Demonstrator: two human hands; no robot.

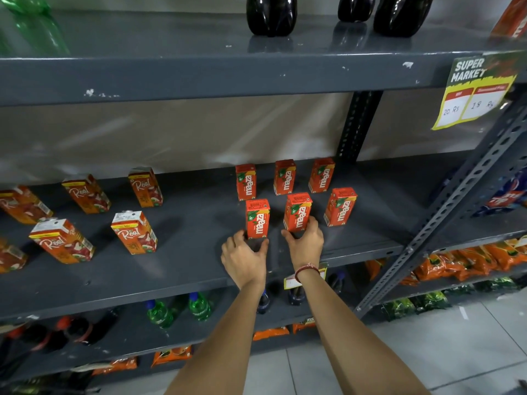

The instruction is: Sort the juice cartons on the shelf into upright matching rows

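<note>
Six red Maaza cartons stand upright in two rows of three at the right of the grey middle shelf (pixel 185 269). My left hand (pixel 244 259) has its thumb and fingers pinched around the base of the front-left Maaza carton (pixel 257 218). My right hand (pixel 305 243) grips the lower part of the front-middle Maaza carton (pixel 297 211). The front-right carton (pixel 340 206) and the back row (pixel 284 177) stand free. To the left, several orange Real cartons (pixel 134 232) stand spaced apart in loose rows.
A perforated steel upright (pixel 445 218) slants past the shelf's right end, with a yellow price tag (pixel 473 92) above it. Dark bottles (pixel 271 15) stand on the upper shelf. Green bottles (pixel 159 313) and orange snack packs (pixel 470 260) fill the lower shelves.
</note>
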